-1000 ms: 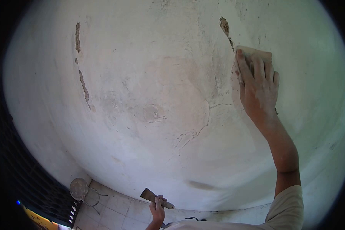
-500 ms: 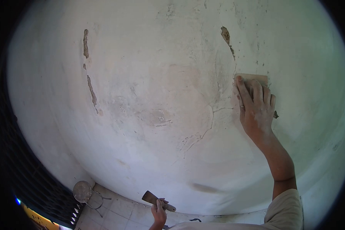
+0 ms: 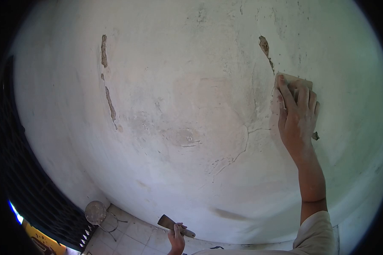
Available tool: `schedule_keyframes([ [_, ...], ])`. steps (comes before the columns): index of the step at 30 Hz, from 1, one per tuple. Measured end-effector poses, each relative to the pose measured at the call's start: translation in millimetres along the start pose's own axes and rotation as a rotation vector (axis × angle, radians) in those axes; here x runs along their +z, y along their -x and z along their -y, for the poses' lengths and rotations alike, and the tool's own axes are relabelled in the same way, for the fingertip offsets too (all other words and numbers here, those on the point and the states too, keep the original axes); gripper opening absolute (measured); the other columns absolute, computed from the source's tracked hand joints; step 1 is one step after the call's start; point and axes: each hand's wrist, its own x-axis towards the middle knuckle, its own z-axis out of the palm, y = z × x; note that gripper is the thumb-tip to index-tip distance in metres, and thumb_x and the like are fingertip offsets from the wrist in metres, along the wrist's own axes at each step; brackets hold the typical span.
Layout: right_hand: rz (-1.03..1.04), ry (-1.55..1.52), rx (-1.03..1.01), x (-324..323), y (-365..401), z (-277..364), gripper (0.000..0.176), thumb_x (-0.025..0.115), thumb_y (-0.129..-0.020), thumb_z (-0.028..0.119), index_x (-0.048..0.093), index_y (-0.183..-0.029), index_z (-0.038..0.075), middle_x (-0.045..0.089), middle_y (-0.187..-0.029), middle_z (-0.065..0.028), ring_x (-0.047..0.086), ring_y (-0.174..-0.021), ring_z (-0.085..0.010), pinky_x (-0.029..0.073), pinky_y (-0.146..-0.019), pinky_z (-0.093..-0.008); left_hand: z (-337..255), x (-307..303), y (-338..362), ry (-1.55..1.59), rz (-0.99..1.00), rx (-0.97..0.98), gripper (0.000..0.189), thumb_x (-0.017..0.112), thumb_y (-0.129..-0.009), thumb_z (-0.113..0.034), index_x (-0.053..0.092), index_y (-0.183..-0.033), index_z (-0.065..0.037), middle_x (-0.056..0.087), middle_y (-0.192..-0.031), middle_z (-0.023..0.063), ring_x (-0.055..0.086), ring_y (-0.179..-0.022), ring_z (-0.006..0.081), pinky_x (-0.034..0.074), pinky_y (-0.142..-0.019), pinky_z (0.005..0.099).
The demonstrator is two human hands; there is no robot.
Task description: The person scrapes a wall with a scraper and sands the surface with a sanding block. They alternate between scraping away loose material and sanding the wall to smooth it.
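Note:
My right hand [image 3: 300, 112] grips a flat, pale rectangular block [image 3: 304, 81] and holds it against the whitish wall [image 3: 178, 97], just below a chipped gouge [image 3: 264, 46]. Its fingers are bent over the block, hiding much of it. Low in the view, my left hand [image 3: 176, 239] is closed round a scraper [image 3: 175, 226] with a broad dark blade pointing up and left, away from the wall's cracks. A thin crack [image 3: 246, 142] runs down the wall left of my right forearm.
A round-topped stool [image 3: 95, 212] with metal legs stands on the tiled floor [image 3: 130, 242] at the lower left. Dark metal bars [image 3: 34, 182] line the left side. Another long gouge [image 3: 110, 104] marks the wall's left part.
My right hand and the block are slightly higher on the wall, nearer the upper gouge, and the block is more tilted. The view has shifted, so the wall marks appear lower and further right.

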Motion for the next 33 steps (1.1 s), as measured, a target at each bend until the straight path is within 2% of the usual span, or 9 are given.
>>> schedule_keyframes([
  [2,0.04,-0.047,0.035,-3.7,-3.8,1.7,0.062,0.065,-0.085,0.005,0.052,-0.143,0.022,0.05,-0.121,-0.0085,0.049,-0.107,-0.029,0.04,-0.09,-0.0437,-0.3,-0.5,0.7,-0.019,0.005,0.009,0.034,0.043,-0.106,-0.028,0.062,-0.104,0.001,0.066,-0.085,0.0083,0.06,-0.077,0.0138,0.045,-0.068,0.0281],
  [5,0.029,-0.052,0.03,-1.8,-5.0,0.5,0.06,0.066,-0.086,0.007,0.053,-0.143,0.022,0.05,-0.121,-0.0077,0.049,-0.107,-0.0284,0.04,-0.09,-0.0438,-2.3,3.6,1.2,-0.015,0.011,0.025,0.034,0.043,-0.106,-0.027,0.062,-0.104,0.0,0.066,-0.084,0.0084,0.06,-0.076,0.0136,0.045,-0.068,0.0279],
  [8,-0.011,-0.032,-0.005,-0.3,-6.2,-1.9,0.056,0.068,-0.086,0.015,0.055,-0.14,0.024,0.05,-0.119,-0.0065,0.049,-0.102,-0.0242,0.039,-0.08,-0.0389,3.0,4.6,0.9,0.037,0.005,0.009,0.033,0.043,-0.106,-0.026,0.062,-0.104,0.001,0.066,-0.084,0.0088,0.06,-0.076,0.014,0.046,-0.069,0.0283],
  [14,-0.029,-0.029,0.019,-3.5,-17.8,0.3,0.053,0.069,-0.086,0.015,0.057,-0.137,0.023,0.05,-0.116,-0.004,0.049,-0.103,-0.0231,0.04,-0.078,-0.0379,10.1,6.7,3.3,0.029,0.026,0.009,0.033,0.042,-0.106,-0.025,0.061,-0.105,0.002,0.065,-0.087,0.0097,0.062,-0.079,0.0159,0.048,-0.072,0.0305],
  [17,-0.123,-0.03,0.019,1.5,-34.7,-2.2,0.049,0.069,-0.087,0.017,0.059,-0.134,0.023,0.05,-0.114,-0.0021,0.05,-0.103,-0.022,0.041,-0.078,-0.0376,11.6,12.5,7.3,0.053,0.026,0.012,0.033,0.042,-0.106,-0.025,0.061,-0.105,0.003,0.065,-0.087,0.0099,0.062,-0.08,0.016,0.048,-0.073,0.0308],
  [22,-0.168,-0.022,0.021,3.0,-55.4,-9.0,0.042,0.068,-0.09,0.02,0.061,-0.132,0.024,0.05,-0.111,-0.0005,0.05,-0.103,-0.0201,0.042,-0.078,-0.0371,6.1,14.9,14.2,0.047,0.029,-0.007,0.034,0.043,-0.106,-0.025,0.061,-0.104,0.003,0.065,-0.086,0.0101,0.061,-0.079,0.0157,0.048,-0.073,0.0304],
  [28,-0.235,-0.041,0.009,5.6,-80.1,-12.8,0.037,0.066,-0.091,0.02,0.063,-0.128,0.023,0.05,-0.106,0.0004,0.051,-0.098,-0.0192,0.042,-0.076,-0.0373,11.5,9.9,21.2,0.011,-0.028,0.052,0.034,0.043,-0.106,-0.025,0.063,-0.102,0.002,0.066,-0.084,0.0083,0.058,-0.073,0.0122,0.044,-0.066,0.0277],
  [31,-0.243,-0.046,0.013,6.3,-97.0,-14.8,0.033,0.064,-0.093,0.023,0.065,-0.125,0.023,0.051,-0.103,0.001,0.052,-0.095,-0.0188,0.043,-0.075,-0.0378,8.0,0.8,24.1,-0.179,0.026,-0.001,0.03,0.05,-0.102,-0.026,0.061,-0.123,-0.008,0.074,-0.09,0.0131,0.068,-0.073,0.0255,0.049,-0.061,0.0411],
  [33,-0.246,-0.037,0.015,6.0,-106.7,-15.0,0.03,0.063,-0.094,0.024,0.066,-0.123,0.023,0.051,-0.101,0.0013,0.053,-0.093,-0.0186,0.043,-0.075,-0.0379,10.8,5.1,26.6,-0.078,-0.024,0.008,0.03,0.045,-0.105,-0.025,0.063,-0.108,-0.002,0.069,-0.084,0.009,0.06,-0.071,0.0155,0.045,-0.063,0.0315],
])
